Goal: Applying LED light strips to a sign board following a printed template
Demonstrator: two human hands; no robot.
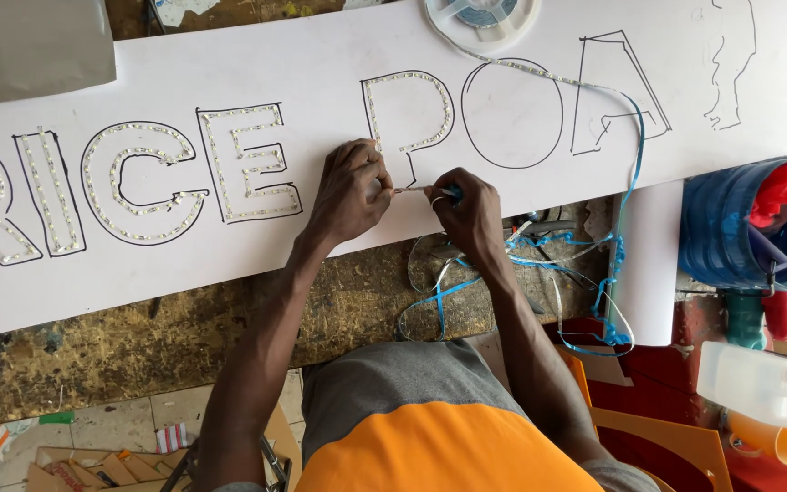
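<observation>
My left hand (pixel 350 189) pinches the LED strip (pixel 409 190) flat on the white board (pixel 321 55). My right hand (pixel 468 208), just right, grips its other end; the strip runs left-right between them.

A thin strip of small lights (pixel 409 189) runs straight between the two pinching hands, held just above the white board (pixel 321 64). The board is long and flat, and it lies on the worn bench under the grip. Big letters are drawn on it in black outline. The letters on the left side of the grip are already lined with light strips; the ones on the right are only drawn. Behind the grip, at the far edge, lies a round white reel (pixel 483 20) of strip.
</observation>
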